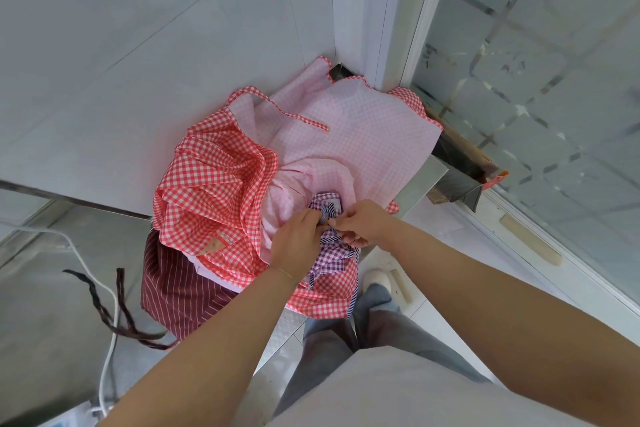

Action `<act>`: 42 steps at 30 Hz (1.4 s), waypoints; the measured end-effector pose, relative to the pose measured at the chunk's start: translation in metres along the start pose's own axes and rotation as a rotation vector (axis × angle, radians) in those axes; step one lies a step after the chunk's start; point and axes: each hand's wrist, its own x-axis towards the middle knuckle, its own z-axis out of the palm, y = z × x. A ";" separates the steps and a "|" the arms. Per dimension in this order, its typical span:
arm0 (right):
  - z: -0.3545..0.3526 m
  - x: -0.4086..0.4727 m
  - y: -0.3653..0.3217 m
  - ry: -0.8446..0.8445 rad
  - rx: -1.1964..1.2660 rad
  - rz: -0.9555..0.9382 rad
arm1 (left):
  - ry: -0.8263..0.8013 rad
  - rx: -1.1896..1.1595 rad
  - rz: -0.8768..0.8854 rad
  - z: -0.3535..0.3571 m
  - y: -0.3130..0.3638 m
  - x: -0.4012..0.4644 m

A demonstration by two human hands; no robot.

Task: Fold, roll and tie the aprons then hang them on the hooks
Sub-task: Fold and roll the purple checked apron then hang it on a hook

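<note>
While both hands, left hand (296, 239) and right hand (360, 222), pinch the striped ties (327, 215) of the purple gingham apron (329, 253) atop the red-checked pile (214, 191) on the desk (104, 121), tying seems underway; next, cinching the knot tight.

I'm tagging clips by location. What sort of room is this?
Probably a home kitchen or utility corner: a white counter against tiled walls, a patterned frosted-glass door, and a pile of aprons that both hands are working on.

Bright, even daylight, entering through the frosted glass door (540, 80) at right; shadows soft and faint. Strong wide-angle bending of straight lines toward the edges. Mild softness overall, no harsh glare.
</note>
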 end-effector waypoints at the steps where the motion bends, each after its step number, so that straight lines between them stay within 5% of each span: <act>1: -0.001 -0.002 -0.001 -0.035 0.047 0.024 | 0.001 -0.001 -0.003 0.000 -0.001 0.000; 6: 0.001 -0.005 -0.001 -0.005 0.031 0.016 | -0.018 -0.007 -0.016 -0.001 0.003 -0.001; 10: 0.003 -0.004 0.002 0.172 0.304 -0.039 | -0.040 -0.031 -0.061 0.001 0.002 -0.001; 22: 0.019 0.000 0.018 0.241 1.168 0.012 | -0.064 -0.342 -0.405 0.005 0.008 0.002; 34: 0.005 0.018 0.039 0.484 0.697 -0.010 | -0.046 -0.389 -0.553 0.002 0.000 -0.014; 38: -0.001 0.028 0.035 0.465 0.552 -0.040 | 0.018 -0.330 -0.469 -0.003 0.001 -0.019; 42: -0.004 0.036 0.033 0.452 0.368 -0.078 | 0.097 -0.338 -0.176 -0.013 0.004 -0.025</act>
